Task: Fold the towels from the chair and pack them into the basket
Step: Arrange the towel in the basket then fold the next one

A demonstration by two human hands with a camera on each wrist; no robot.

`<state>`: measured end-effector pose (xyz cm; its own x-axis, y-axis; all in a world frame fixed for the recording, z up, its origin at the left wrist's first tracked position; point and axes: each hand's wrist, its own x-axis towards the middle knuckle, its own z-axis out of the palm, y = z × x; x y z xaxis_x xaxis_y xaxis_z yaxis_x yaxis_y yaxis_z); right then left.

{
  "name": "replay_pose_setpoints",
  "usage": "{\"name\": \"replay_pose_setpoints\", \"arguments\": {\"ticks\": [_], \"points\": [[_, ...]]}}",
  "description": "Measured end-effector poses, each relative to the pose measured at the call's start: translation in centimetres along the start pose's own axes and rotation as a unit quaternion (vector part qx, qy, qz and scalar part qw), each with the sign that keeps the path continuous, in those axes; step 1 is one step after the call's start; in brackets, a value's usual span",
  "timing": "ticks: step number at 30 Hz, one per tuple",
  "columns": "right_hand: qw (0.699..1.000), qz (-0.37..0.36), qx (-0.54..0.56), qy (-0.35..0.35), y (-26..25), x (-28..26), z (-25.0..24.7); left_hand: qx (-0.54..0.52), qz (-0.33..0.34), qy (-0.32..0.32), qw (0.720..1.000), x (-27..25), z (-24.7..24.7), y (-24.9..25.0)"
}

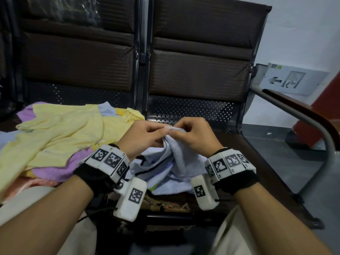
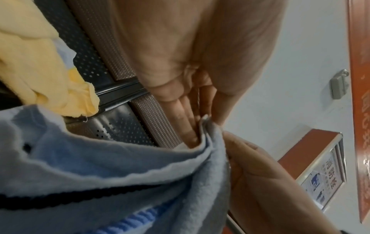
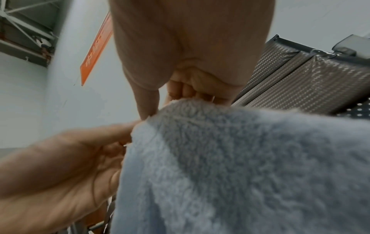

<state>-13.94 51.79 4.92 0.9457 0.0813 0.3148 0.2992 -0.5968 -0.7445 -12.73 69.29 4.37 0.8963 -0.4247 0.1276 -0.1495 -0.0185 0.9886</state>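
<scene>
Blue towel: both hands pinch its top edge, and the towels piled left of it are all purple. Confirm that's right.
Not quite. Both hands, left and right, do pinch the blue towel, but the head view shows the pile is mostly yellow, with some purple.

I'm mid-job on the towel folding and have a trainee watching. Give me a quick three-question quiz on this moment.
1. True or false: both the left hand and the right hand pinch the top edge of the light blue towel.
2. Multiple choice: where does the pile of unfolded towels, with the yellow towel on top, lie? A) on the seat to the person's left B) on the floor C) in a basket
3. Fill in: the light blue towel hangs from the hands down to the ___ seat in front of the person.

Key: 1 true; 2 A; 3 chair
</scene>
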Motion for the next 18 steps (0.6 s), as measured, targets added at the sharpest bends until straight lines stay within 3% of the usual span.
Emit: {"name": "replay_pose_setpoints", "arguments": {"ticks": [5,8,12,15,18], "points": [[0.993,0.038,0.115,-0.015,0.1,0.1,-0.4,0.049,0.033,0.013,0.998,0.1,0.2,-0.2],[0.991,0.036,0.107,-0.067,0.2,0.2,-0.7,0.07,0.057,0.043,0.995,0.3,0.3,-0.6],[0.987,0.019,-0.06,-0.149,0.7,-0.2,-0.9,0.07,0.058,0.134,0.987,1.1,-0.4,-1.2],[0.955,0.047,-0.232,-0.181,1.1,-0.3,-1.5,0.017,0.035,0.194,0.98,1.5,-0.5,-1.5],[0.93,0.048,-0.315,-0.182,0.7,-0.4,-2.0,0.033,0.015,0.205,0.978,1.7,-0.2,-1.7]]}}
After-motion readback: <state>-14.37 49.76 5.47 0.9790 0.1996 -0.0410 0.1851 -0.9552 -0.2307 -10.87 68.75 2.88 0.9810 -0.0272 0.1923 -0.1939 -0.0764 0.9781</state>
